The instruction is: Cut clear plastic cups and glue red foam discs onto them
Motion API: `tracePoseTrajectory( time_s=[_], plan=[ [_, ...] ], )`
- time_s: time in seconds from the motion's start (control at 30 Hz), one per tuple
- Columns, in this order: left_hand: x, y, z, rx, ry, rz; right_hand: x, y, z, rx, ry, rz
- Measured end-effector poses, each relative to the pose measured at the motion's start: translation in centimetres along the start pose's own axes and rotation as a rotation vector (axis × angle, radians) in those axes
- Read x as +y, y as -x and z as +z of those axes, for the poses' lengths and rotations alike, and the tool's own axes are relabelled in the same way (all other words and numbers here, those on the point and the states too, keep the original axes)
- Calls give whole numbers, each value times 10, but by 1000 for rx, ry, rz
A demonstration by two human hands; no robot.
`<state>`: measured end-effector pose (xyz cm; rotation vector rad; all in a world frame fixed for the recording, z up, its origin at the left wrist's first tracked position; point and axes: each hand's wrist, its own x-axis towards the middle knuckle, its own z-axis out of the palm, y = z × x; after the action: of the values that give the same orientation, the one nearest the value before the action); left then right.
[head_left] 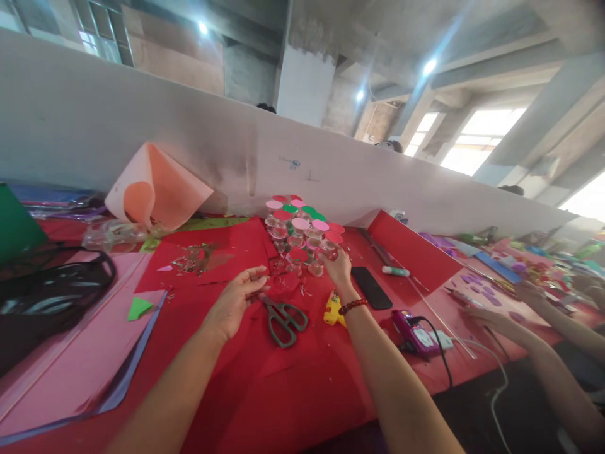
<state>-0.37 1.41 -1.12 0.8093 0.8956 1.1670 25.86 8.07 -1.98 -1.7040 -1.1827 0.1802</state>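
In the middle of the red table stands a cluster of small clear plastic cups [296, 241], several of them topped with round paper discs [300, 224] in red, pink and green. My right hand [337, 268] is at the front right of the cluster, its fingers closed around the lower part of a clear cup; the fingertips are partly hidden. My left hand [235, 301] hovers left of the cluster, fingers loosely bent and apart, with nothing visible in it. Just right of it lie dark-handled scissors [283, 321]. A yellow glue gun [333, 309] rests beside my right wrist.
A black phone [372, 287], a glue stick [396, 271] and a purple box with cables [414, 332] lie to the right. Pink sheets [80, 340] and a black bag [42, 309] are left. At far right, another person's hands [491, 321] work near purple paper pieces.
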Motion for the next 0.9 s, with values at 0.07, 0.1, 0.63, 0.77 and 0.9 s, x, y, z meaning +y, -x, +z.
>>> tracePoseTrajectory(
  time_s=[0.07,0.1,0.63,0.77,0.9],
  plan=[
    [-1,-2,0,0,-8,-19,-2,13,1,120,-44,14],
    [-2,-2,-1,4,-11,-32,-4,22,3,159,-67,13],
    [-16,-6,-5,335,-216,228,-36,132,31,-367,-139,-522],
    [-17,-8,-8,421,-227,263,-34,129,22,-300,-31,-489],
    [-7,-11,-21,528,-271,326,-34,126,20,-276,-135,-515]
  ],
)
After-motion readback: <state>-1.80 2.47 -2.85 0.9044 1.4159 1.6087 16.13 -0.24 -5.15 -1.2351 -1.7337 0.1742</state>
